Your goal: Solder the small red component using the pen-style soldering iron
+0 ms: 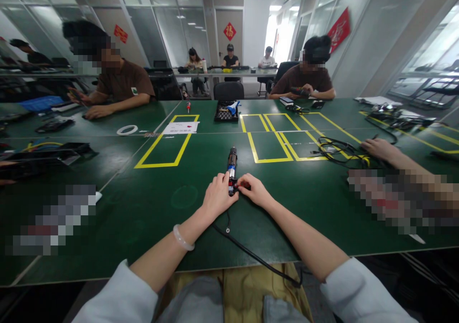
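A slim cylindrical motor unit [232,162], with a black far end, a silver and blue middle and red parts near its lower end, lies on the green table, pointing away from me. My left hand [218,194] is closed around its near end from the left side. At the right of that end, the curled fingers of my right hand [254,189] pinch at the small red parts; whatever sits between the fingertips is hidden. A black cable [258,260] with a small ring terminal [227,230] beside it runs from under my left hand over the table's front edge.
Yellow tape rectangles mark the table [201,241]. Farther back are a black tray of parts [225,115], a red screwdriver [188,106], a paper sheet [181,128] and a tape roll [127,130]. A co-worker's hand [380,148] is near coiled cables [337,150] at right.
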